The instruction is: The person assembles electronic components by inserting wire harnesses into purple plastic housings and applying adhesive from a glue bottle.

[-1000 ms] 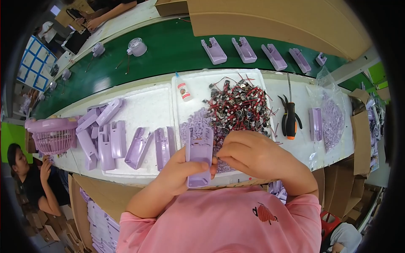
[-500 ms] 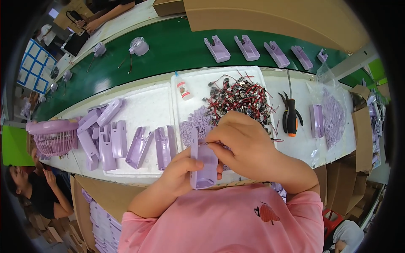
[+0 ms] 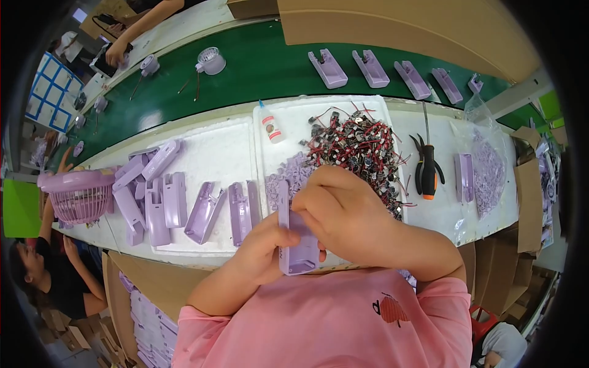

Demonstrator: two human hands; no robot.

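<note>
My left hand (image 3: 262,246) is closed around a lilac plastic housing (image 3: 302,253), an open trough held upright in front of my chest. The fingers of my right hand (image 3: 346,205) are bent in a pinch at the housing's upper end, and whatever they grip is hidden behind them. Just beyond my hands lies a heap of small lilac plastic pieces (image 3: 288,173). Behind it spreads a pile of small switches with red and black wires (image 3: 353,144). Two open lilac housings (image 3: 243,214) lie to the left of my left hand.
Farther left are stacked housings (image 3: 158,208) and a lilac fan head (image 3: 76,193). A glue bottle (image 3: 270,126) stands behind the heap. Pliers and a screwdriver (image 3: 429,165) lie right, near a bag of lilac parts (image 3: 485,172). A green conveyor (image 3: 264,67) carries more housings. Co-workers are at left.
My right fingers have curled and turned farther over the housing's upper end. The conveyor parts sit slightly farther right in view. A co-worker at left has stretched an arm toward the belt.
</note>
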